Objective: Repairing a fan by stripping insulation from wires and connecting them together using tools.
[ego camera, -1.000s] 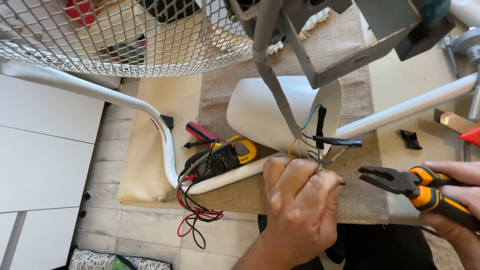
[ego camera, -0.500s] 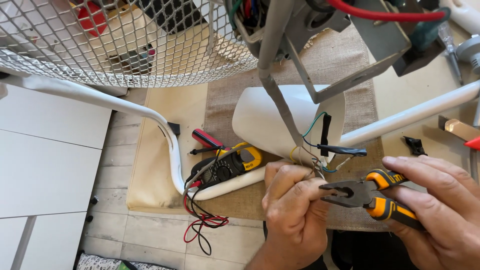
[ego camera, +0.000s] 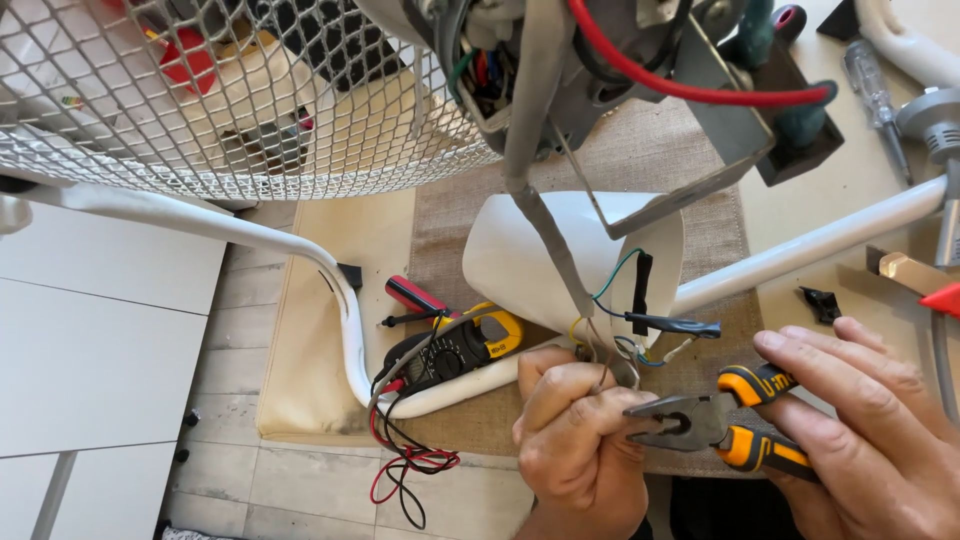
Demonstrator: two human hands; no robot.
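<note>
Thin wires (ego camera: pixel 612 362) stuck out from under the white fan housing (ego camera: pixel 530 262), near the table's front edge, over the burlap mat (ego camera: pixel 640 170). Left hand (ego camera: pixel 575 440) was curled into a near fist, fingers (ego camera: pixel 560 392) pinching the wire ends, likely to keep them steady and bunched for the tool. Right hand (ego camera: pixel 865 430) wrapped loosely around the orange-and-black handles of one pair of pliers (ego camera: pixel 715 425); fingers lay over the top handle, not clenched tight. Plier nose pointed left, touching or just at the left fingers and wire ends; whether it had bitten a wire, cannot tell. Wires counted: one green, one yellow, a grey pair, plus one black-sleeved lead (ego camera: pixel 675 325) running right; smaller strands too fine to count.

One clamp meter (ego camera: pixel 455 350), black and yellow, lay just left of the hands against the curved white tube (ego camera: pixel 330 275), its red and black leads (ego camera: pixel 405 465) hanging over the front edge. One red-handled tool (ego camera: pixel 415 296) sat just behind the meter. One wire-mesh fan guard (ego camera: pixel 230 90) filled the far left, motor block (ego camera: pixel 600 70) beside it with one thick red cable (ego camera: pixel 690 90). One clear-handled screwdriver (ego camera: pixel 875 90) lay toward the far right corner. A second white tube (ego camera: pixel 810 245) ran right.
</note>
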